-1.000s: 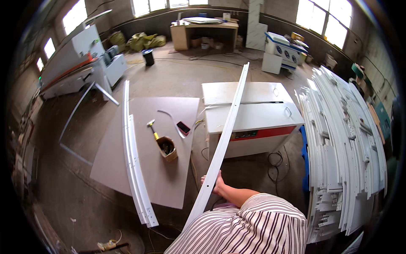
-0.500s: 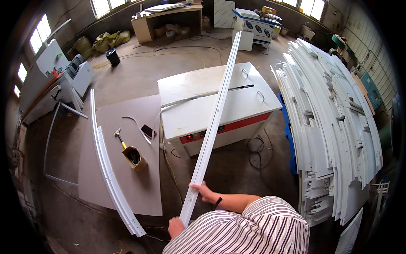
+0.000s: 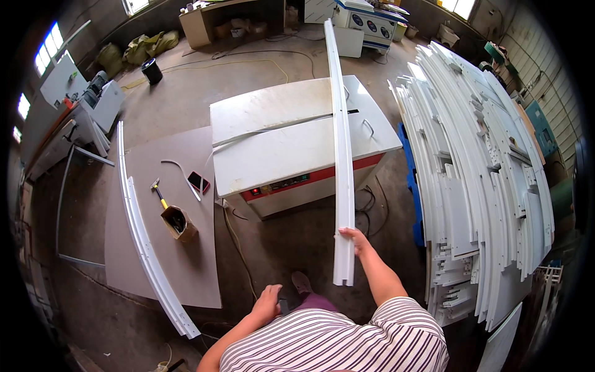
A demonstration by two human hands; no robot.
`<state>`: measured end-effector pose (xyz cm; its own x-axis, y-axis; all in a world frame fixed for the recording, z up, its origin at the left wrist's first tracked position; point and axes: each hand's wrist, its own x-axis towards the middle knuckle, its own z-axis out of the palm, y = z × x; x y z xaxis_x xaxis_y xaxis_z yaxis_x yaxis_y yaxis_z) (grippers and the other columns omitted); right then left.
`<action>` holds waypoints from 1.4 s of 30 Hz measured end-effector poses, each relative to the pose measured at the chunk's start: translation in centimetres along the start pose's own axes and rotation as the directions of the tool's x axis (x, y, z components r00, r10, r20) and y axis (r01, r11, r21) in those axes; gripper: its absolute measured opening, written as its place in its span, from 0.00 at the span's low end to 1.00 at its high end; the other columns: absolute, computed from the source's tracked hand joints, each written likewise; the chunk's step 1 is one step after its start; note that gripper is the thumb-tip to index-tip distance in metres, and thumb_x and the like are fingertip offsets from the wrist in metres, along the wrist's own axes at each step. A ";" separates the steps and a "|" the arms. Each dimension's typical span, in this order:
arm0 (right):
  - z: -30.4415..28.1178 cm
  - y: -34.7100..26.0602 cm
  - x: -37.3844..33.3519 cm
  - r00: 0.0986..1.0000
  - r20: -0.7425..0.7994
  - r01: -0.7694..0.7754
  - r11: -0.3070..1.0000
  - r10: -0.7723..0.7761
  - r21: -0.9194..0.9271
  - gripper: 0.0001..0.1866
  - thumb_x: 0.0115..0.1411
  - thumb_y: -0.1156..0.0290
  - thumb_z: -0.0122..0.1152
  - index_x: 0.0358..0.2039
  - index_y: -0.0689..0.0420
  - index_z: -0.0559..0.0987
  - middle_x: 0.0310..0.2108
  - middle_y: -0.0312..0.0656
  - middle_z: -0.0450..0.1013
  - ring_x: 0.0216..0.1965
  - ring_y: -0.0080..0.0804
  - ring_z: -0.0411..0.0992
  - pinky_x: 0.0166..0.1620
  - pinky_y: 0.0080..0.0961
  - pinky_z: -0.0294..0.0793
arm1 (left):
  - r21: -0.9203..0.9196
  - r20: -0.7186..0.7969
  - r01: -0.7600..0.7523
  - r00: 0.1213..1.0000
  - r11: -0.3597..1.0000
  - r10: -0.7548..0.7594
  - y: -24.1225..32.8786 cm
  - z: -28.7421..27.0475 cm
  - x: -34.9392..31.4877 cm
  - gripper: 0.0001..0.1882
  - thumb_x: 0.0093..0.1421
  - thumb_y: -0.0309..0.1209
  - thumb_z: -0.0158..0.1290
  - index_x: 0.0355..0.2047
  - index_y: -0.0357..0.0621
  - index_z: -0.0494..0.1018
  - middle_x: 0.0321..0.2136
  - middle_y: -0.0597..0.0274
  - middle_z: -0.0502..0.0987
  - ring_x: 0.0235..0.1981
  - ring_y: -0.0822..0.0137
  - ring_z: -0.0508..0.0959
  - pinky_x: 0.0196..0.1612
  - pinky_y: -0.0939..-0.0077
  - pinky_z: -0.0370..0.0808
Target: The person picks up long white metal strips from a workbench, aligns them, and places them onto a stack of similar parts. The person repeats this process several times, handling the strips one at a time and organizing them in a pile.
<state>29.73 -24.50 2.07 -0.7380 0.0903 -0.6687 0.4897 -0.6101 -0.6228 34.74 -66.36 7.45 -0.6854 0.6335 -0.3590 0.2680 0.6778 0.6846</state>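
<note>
A long white profile strip [image 3: 339, 136] lies across the top of a white strapping machine [image 3: 266, 162] and sticks out past its near and far sides. Close to the strip's near end, my right hand [image 3: 351, 240] grips its right edge, with the thumb over the top. My left hand [image 3: 266, 302] is off the strip, low by my thigh. Its fingers look loosely extended, though part of them is hard to make out. A small grey shape beside that hand is too unclear to name.
To the left, a flat grey-brown board [image 3: 201, 273] bears more white strips [image 3: 144, 248], a hammer [image 3: 160, 193], an open cardboard box [image 3: 180, 224] and a phone [image 3: 198, 182]. Stacked white profiles [image 3: 462, 186] stand at right on a blue pallet [image 3: 414, 217]. Cables trail over the floor.
My left hand has let go of the strip's near end and moved toward my body. The strip has swung, its near end going right and away from me, with my right hand still on it.
</note>
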 end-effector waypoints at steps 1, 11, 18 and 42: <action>-1.5 0.3 -1.0 0.999 -0.030 0.040 0.999 -0.041 -0.018 0.20 0.47 0.64 0.69 0.39 0.57 0.75 0.30 0.39 0.74 0.33 0.32 0.75 0.38 0.33 0.76 | 0.045 0.025 0.024 0.999 0.999 -0.025 -1.1 0.0 -1.1 0.31 0.52 0.32 0.59 0.56 0.42 0.62 0.49 0.46 0.67 0.52 0.44 0.69 0.53 0.58 0.70; -15.5 6.0 -16.6 0.885 -0.221 -0.435 0.897 0.410 -0.079 0.20 0.45 0.67 0.71 0.39 0.56 0.78 0.35 0.39 0.75 0.39 0.34 0.73 0.46 0.39 0.73 | -0.357 -0.231 0.416 0.828 0.837 -0.510 -10.0 0.2 -11.7 0.16 0.56 0.37 0.56 0.38 0.38 0.72 0.31 0.42 0.76 0.38 0.41 0.76 0.39 0.54 0.73; -12.7 0.2 -22.7 0.544 -0.474 -0.811 0.580 0.692 -0.083 0.19 0.44 0.77 0.71 0.39 0.60 0.80 0.32 0.44 0.78 0.41 0.40 0.75 0.49 0.36 0.72 | -0.371 -0.155 0.579 0.732 0.726 -0.663 -17.2 9.1 -19.3 0.19 0.54 0.42 0.56 0.39 0.41 0.74 0.35 0.45 0.79 0.40 0.47 0.79 0.43 0.57 0.75; 17.0 9.2 -11.6 0.975 0.056 0.030 0.124 0.215 -0.992 0.12 0.56 0.73 0.63 0.41 0.61 0.74 0.35 0.38 0.73 0.37 0.24 0.70 0.43 0.21 0.71 | -0.795 -0.139 0.602 -0.070 0.069 -0.988 -37.6 6.7 -36.4 0.58 0.42 0.45 0.69 0.65 0.38 0.45 0.64 0.44 0.54 0.65 0.49 0.56 0.64 0.60 0.60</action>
<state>34.87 -44.51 10.98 -0.6404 -0.0871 -0.7631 0.4996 0.7074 -0.5000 54.16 -112.42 -9.48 -0.3109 -0.7658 -0.5629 -0.9326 0.1317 0.3360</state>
